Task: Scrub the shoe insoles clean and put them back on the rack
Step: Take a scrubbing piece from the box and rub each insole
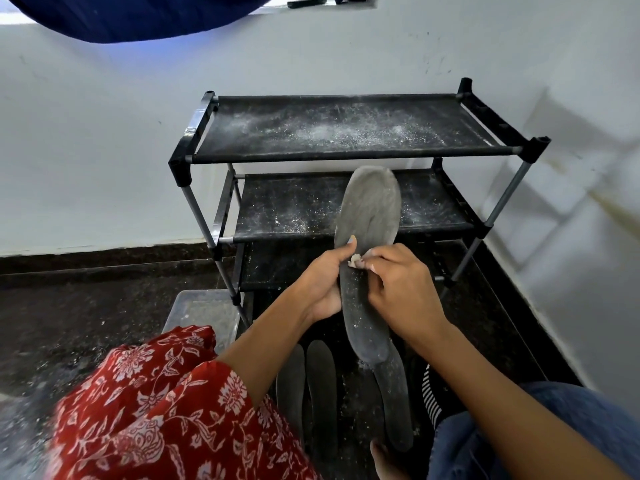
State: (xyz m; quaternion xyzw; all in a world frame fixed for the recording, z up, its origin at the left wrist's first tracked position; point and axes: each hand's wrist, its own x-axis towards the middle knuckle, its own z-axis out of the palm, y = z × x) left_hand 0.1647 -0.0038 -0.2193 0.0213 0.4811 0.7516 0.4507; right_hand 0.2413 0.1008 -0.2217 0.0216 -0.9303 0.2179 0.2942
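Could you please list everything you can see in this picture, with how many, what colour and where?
insole in hand: one, grey, held up in front of the rack.
scrap: one, pale, small, pressed on the held insole; too small to tell what it is.
insoles on the floor: at least three, grey, lying lengthwise below the hands.
rack: one, black shelves on grey poles, in the corner, shelves dusted with white powder.
tub: one, clear plastic, on the floor left of the rack.
floor: dark, speckled.
wall: white.
cloth: dark blue, hanging top left.
left hand: grips the insole's left edge.
right hand: fingers pinch the scrap.
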